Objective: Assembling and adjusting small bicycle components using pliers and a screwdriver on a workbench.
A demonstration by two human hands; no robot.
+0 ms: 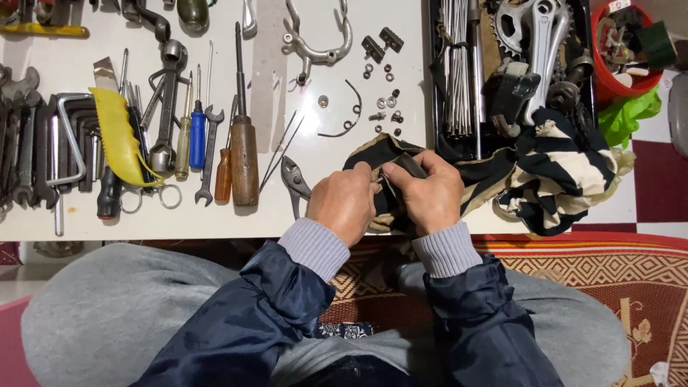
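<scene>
At the near edge of the white bench (64, 215), close above the lap, both hands work together over a black-and-cream striped cloth (552, 179); the left hand (342, 204) is curled, its fingers pinching the cloth's dark end, and the right hand (428, 195) is clenched around a small dark part (411, 166) wrapped partly in the same cloth; what lies between the fingertips is too small to tell. The two hands touch at the thumbs; grey cuffs and dark blue sleeves run back toward six o'clock. The cloth trails from the hands toward three o'clock, bunched at the bench edge.

Just at nine o'clock of the left hand lie slip-joint pliers (294, 183), and beyond them, farther toward nine, a wooden-handled screwdriver (244, 161), a blue-handled screwdriver (198, 136), a small open-end spanner (208, 154), a yellow cloth-like piece (118, 136) and a row of hex keys (68, 132). At twelve o'clock of the hands sit loose nuts and washers (387, 104), a curved wire spring (351, 111) and, farther up, a caliper brake arm (319, 43). At one to two o'clock a black tray (434, 86) holds a bundle of spokes (456, 68) and a crankset (537, 36); a red bucket (609, 82) stands at the far corner.
</scene>
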